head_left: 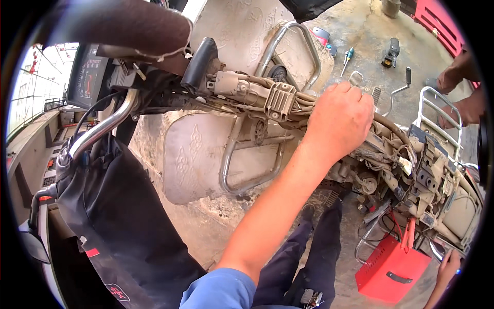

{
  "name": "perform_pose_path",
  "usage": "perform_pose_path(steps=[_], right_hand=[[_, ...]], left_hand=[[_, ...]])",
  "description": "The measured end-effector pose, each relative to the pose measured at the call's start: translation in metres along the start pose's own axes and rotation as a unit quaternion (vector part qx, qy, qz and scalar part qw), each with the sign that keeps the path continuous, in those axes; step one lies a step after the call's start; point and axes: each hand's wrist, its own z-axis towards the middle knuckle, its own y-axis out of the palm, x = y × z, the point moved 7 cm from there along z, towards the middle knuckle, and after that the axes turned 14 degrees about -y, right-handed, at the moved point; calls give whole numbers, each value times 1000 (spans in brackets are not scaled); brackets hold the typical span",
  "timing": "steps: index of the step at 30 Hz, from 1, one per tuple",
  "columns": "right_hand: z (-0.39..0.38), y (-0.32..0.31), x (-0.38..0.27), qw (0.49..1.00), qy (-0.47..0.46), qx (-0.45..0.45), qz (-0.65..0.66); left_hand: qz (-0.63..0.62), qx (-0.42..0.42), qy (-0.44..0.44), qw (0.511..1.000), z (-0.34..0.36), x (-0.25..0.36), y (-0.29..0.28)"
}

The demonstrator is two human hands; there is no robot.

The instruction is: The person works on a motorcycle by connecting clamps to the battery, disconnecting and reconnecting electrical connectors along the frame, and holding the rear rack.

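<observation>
My left hand (342, 119) is closed in a fist over the top of a stripped, dusty motorcycle frame. A brown cable bundle (387, 123) runs out from under its fingers; the palm side is hidden. Next to the fist sits a finned regulator (280, 101) among dirty wires. At the lower right rim my right hand (450, 264) is small, with curled fingers beside the rear of the frame; a dark thing at them is too unclear to name. Below that part stands a red metal box (392, 270) with red leads.
Handlebar (105, 126), speedometer (88, 77) and black cover (128, 216) fill the left. Metal crash bars (257, 183) stick out both sides. A screwdriver (347, 61) and a cordless power tool (392, 53) lie on the floor. Another person's legs (460, 105) are at the far right.
</observation>
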Motion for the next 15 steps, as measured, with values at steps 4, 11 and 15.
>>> perform_pose_path(steps=[4,11,15], right_hand=[[17,-11,-22,999,-2,-3,-45],[30,-23,-37,993,-42,82,-79],[24,-20,-28,992,-34,88,-86]], left_hand=[[27,33,12,999,-9,0,0],[105,17,12,994,-14,2,6],[155,-119,-66,978,-15,10,20]])
